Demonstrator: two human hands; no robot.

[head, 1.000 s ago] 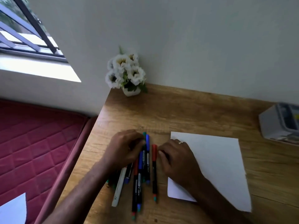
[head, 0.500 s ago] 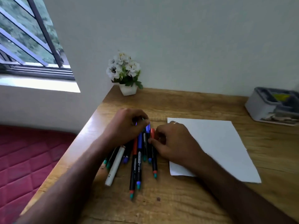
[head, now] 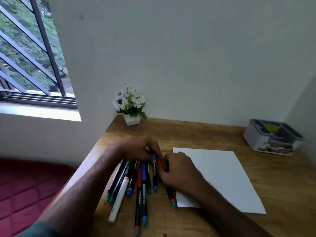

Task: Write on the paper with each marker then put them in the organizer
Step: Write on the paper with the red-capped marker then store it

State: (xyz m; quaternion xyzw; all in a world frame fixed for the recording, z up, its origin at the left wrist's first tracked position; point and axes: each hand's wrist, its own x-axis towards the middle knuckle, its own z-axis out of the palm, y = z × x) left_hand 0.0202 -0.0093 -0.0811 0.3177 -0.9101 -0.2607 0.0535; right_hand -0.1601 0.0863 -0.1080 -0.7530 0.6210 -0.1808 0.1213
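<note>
Left hand (head: 138, 148): fingers curled on the far ends of the markers (head: 136, 182).
Right hand (head: 179, 170): pinching the red-capped marker (head: 159, 163).
Paper (head: 222, 177): right of markers.
Organizer (head: 271, 138): far right of markers, on desk (head: 196, 134).

Wooden desk (head: 196, 135) bears markers (head: 142, 182), paper (head: 222, 175), organizer (head: 256, 141), flowerpot (head: 131, 119).
</note>
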